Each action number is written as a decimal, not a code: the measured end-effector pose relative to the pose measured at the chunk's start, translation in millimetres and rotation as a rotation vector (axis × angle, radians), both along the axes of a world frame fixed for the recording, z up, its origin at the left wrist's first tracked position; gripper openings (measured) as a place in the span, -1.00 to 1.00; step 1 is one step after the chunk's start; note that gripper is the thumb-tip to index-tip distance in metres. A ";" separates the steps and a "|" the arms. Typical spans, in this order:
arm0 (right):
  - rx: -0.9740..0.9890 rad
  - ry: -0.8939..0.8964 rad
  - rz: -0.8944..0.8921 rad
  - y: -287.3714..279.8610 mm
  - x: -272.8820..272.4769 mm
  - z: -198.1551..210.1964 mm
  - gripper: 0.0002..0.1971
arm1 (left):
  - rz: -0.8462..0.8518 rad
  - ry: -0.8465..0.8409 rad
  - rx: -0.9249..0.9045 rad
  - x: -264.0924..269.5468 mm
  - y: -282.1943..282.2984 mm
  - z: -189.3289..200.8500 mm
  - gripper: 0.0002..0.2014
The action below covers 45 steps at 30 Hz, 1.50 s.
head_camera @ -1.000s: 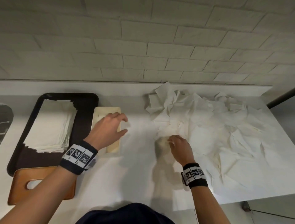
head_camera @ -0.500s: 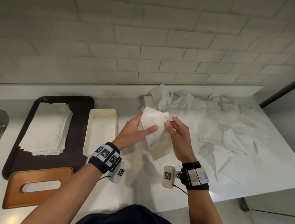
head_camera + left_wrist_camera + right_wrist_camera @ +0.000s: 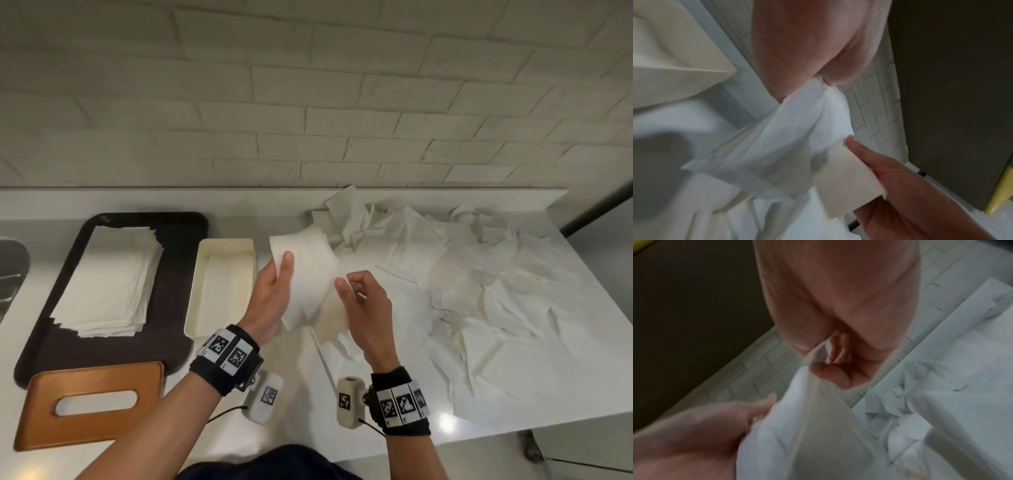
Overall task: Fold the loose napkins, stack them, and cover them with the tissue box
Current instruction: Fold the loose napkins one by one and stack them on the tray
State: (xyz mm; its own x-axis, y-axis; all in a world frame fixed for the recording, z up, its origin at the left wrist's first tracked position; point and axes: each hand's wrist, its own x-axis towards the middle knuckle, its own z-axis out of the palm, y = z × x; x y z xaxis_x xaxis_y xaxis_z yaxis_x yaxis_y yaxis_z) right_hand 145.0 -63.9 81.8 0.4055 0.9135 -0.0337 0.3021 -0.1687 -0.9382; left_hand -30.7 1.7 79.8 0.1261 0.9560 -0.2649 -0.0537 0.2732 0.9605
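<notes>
Left hand and right hand each pinch a side edge of one napkin above the worktop; thin, limp, probably tearable.

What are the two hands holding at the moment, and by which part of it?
One napkin, held up above the counter: the left hand pinches its left edge, the right hand its right edge.

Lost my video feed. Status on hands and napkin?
Left hand and right hand both pinching one napkin, held above the counter. Not folded yet. Nothing obstructing.
</notes>
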 end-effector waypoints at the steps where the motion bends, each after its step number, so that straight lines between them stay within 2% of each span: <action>1: 0.007 0.042 0.031 0.3 -1.0 4.3 -0.85 | 0.026 -0.029 -0.089 0.0 -1.1 -1.3 -0.34; 3: 0.042 0.130 0.061 0.5 -5.6 12.7 -0.87 | 0.063 -0.156 -0.250 0.8 -3.4 3.1 -0.24; 5: 0.068 0.208 0.049 0.2 -11.3 16.0 -0.86 | 0.041 -0.305 -0.319 3.0 -6.7 14.7 -0.33; 6: 0.062 0.208 0.037 0.3 -13.0 15.4 -0.86 | 0.019 -0.329 -0.311 3.6 -8.1 19.4 -0.38; 8: 0.014 0.105 0.047 -1.3 -15.4 10.6 -0.88 | 0.017 -0.273 -0.246 3.8 -10.6 23.8 -0.55; 10: -0.015 -0.119 0.058 -5.2 -17.7 6.6 -0.91 | 0.025 -0.172 -0.146 0.0 -10.6 17.8 -0.71; 12: 0.026 -0.226 -0.017 -8.4 -19.1 4.0 -0.82 | 0.002 -0.124 -0.066 -1.5 -11.2 14.0 -0.75; 13: 0.044 -0.205 -0.030 -9.0 -20.0 4.4 -0.74 | -0.026 -0.124 -0.036 -1.5 -12.8 15.0 -0.74; 15: 0.053 -0.104 0.054 -6.5 -23.6 7.3 -0.60 | -0.131 -0.114 -0.007 -0.1 -15.8 20.8 -0.72; 18: 0.133 -0.115 0.215 -4.4 -28.8 8.8 -0.59 | -0.256 -0.147 -0.066 1.5 -17.0 29.3 -0.58; 20: 0.156 -0.158 0.195 -3.7 -29.5 9.0 -0.55 | -0.193 -0.161 -0.093 1.8 -15.3 34.3 -0.48; 22: 0.179 -0.133 0.156 -4.6 -29.3 8.5 -0.49 | -0.112 -0.138 -0.044 0.9 -13.5 34.4 -0.51; 26: 0.215 0.086 0.114 -7.5 -33.1 12.9 -0.38 | -0.044 -0.119 0.078 -1.4 -13.2 31.1 -0.60; 28: 0.179 0.207 0.010 -4.9 -34.1 8.8 -0.46 | -0.028 -0.142 0.100 -2.5 -12.9 30.7 -0.60; 29: 0.164 0.206 -0.030 -3.8 -33.8 5.4 -0.52 | -0.034 -0.152 0.103 -3.1 -12.4 30.1 -0.59; 31: 0.139 0.095 -0.056 -3.2 -34.1 0.1 -0.62 | -0.062 -0.148 0.103 -3.3 -12.0 31.4 -0.60; 34: 0.157 -0.038 -0.030 -4.0 -39.5 2.1 -0.65 | -0.096 -0.106 0.074 -1.1 -13.3 36.6 -0.68; 37: 0.203 0.007 -0.003 -6.3 -44.6 9.3 -0.55 | -0.078 -0.010 0.143 -2.8 -11.3 31.7 -0.82; 40: 0.111 0.104 0.082 -10.7 -45.8 5.8 -0.50 | -0.023 -0.062 0.130 -8.8 -3.7 32.0 -0.82; 43: 0.078 0.038 0.185 -16.0 -51.2 -1.0 -0.56 | 0.013 -0.140 0.043 -18.9 5.4 38.3 -0.80; 45: 0.108 0.059 0.194 -15.1 -59.6 -1.7 -0.52 | 0.009 -0.066 0.071 -27.4 10.2 35.6 -0.78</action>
State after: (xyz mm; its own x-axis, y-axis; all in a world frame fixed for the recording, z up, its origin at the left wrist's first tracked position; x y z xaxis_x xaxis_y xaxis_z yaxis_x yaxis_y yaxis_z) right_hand 85.4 -78.9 80.2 0.2225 0.9736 0.0505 0.2631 -0.0101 -0.9647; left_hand -58.0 11.9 115.4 0.1320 0.9733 -0.1880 -0.1196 0.2039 0.9717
